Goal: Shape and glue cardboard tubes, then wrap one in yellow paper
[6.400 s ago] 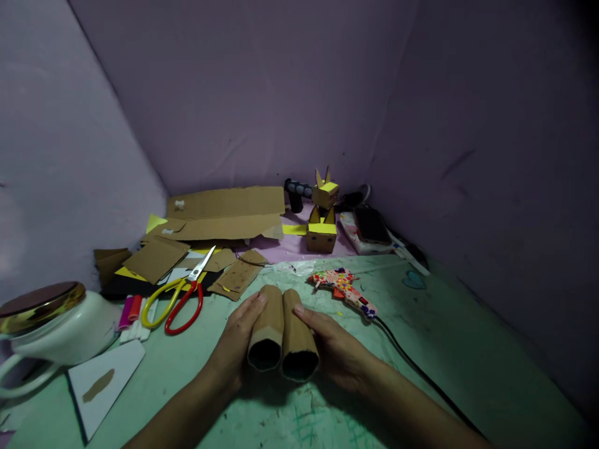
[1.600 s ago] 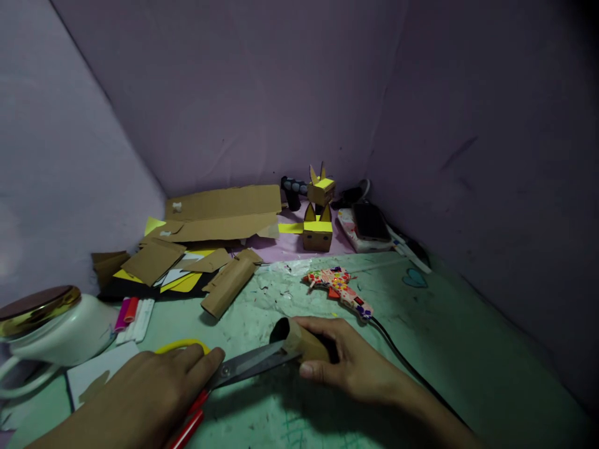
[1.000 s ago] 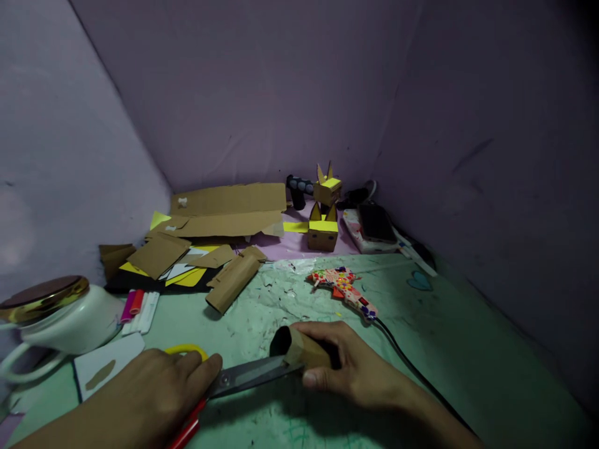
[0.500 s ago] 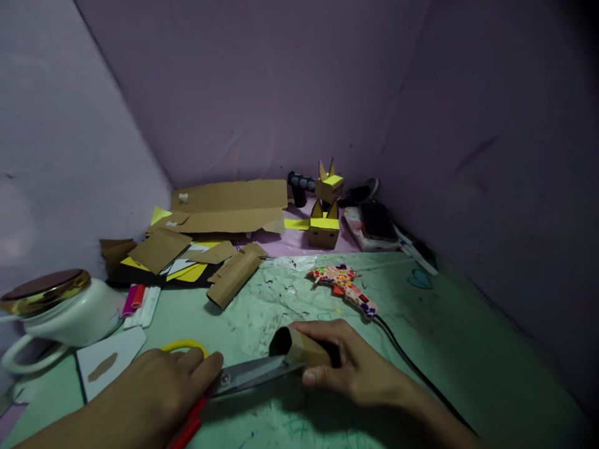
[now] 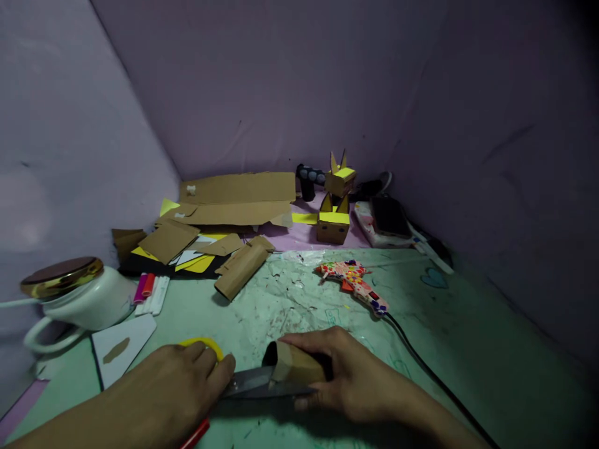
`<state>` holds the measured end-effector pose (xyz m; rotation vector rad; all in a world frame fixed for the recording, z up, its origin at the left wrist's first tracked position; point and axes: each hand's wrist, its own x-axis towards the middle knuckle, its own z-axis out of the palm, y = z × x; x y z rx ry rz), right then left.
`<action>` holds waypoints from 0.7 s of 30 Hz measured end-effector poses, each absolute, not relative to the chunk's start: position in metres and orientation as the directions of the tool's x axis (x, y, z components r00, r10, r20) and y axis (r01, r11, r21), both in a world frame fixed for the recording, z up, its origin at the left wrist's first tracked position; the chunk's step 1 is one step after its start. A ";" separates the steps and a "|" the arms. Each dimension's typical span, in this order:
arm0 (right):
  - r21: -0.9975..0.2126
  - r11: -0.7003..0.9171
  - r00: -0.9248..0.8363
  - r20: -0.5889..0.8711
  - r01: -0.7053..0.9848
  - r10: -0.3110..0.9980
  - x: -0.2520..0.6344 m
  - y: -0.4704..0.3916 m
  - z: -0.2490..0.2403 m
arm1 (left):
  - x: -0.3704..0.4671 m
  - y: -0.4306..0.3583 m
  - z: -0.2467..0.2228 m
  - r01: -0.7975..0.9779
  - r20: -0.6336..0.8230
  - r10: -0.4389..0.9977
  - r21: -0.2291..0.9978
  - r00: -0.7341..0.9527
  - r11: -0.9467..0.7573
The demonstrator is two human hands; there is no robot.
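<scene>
My left hand (image 5: pixel 187 380) is closed round the handles of a pair of scissors (image 5: pixel 253 380), which show yellow and red. The blades point right and meet the near edge of a short brown cardboard tube (image 5: pixel 294 363); one blade seems to run inside or behind its wall, but I cannot tell exactly. My right hand (image 5: pixel 344 371) grips that tube from the right, thumb below and fingers over the top. The tube's dark open end faces left. Beyond the hands a longer cardboard tube (image 5: pixel 243 271) lies on the green tabletop (image 5: pixel 290 305).
A floral glue gun (image 5: pixel 353 284) with a black cord lies right of centre. Cardboard sheets (image 5: pixel 234 212) lean at the back beside a small box with ears (image 5: pixel 333 227). At left are a lidded white mug (image 5: pixel 93 302), markers (image 5: pixel 152 296) and a white card (image 5: pixel 124 349). A phone (image 5: pixel 390 215) rests at back right.
The scissor blades have come closer together at the tube's edge. The tube has tilted slightly and dropped a little lower. The whole view has shifted slightly, with background things further right.
</scene>
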<state>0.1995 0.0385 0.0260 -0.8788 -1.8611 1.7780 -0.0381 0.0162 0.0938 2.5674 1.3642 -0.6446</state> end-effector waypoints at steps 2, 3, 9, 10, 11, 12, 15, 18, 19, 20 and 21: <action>-0.986 -0.011 -0.712 -0.129 0.168 0.690 0.200 0.039 0.024 | -0.040 0.017 0.093 0.786 -0.487 0.704 -0.056 0.517 -0.616; -0.984 -0.004 -0.710 -0.130 0.177 0.692 0.200 0.038 0.023 | -0.041 0.018 0.092 0.770 -0.502 0.685 -0.057 0.528 -0.635; -0.983 0.008 -0.702 -0.127 0.186 0.701 0.199 0.038 0.022 | -0.041 0.018 0.083 0.732 -0.518 0.672 -0.121 0.530 -0.670; -0.983 0.011 -0.699 -0.122 0.183 0.704 0.199 0.038 0.023 | -0.041 0.017 0.083 0.722 -0.513 0.675 -0.142 0.531 -0.677; -0.983 0.014 -0.697 -0.119 0.182 0.708 0.200 0.038 0.023 | -0.041 0.016 0.083 0.714 -0.508 0.678 -0.163 0.531 -0.681; -0.983 0.015 -0.693 -0.118 0.183 0.711 0.200 0.038 0.024 | -0.040 0.015 0.083 0.710 -0.512 0.677 -0.171 0.528 -0.683; -0.983 0.011 -0.687 -0.122 0.186 0.717 0.199 0.037 0.026 | -0.039 0.016 0.088 0.733 -0.539 0.668 -0.130 0.513 -0.667; -0.982 0.007 -0.673 -0.123 0.186 0.729 0.198 0.037 0.025 | -0.039 0.021 0.095 0.763 -0.567 0.662 -0.089 0.489 -0.640; -0.982 0.015 -0.658 -0.116 0.190 0.744 0.198 0.037 0.024 | -0.039 0.023 0.097 0.769 -0.567 0.664 -0.083 0.487 -0.634; -0.980 0.029 -0.638 -0.106 0.197 0.763 0.199 0.038 0.022 | -0.042 0.025 0.099 0.776 -0.554 0.670 -0.067 0.494 -0.627; -0.978 0.044 -0.616 -0.095 0.206 0.782 0.200 0.039 0.022 | -0.045 0.026 0.101 0.796 -0.508 0.698 -0.041 0.504 -0.604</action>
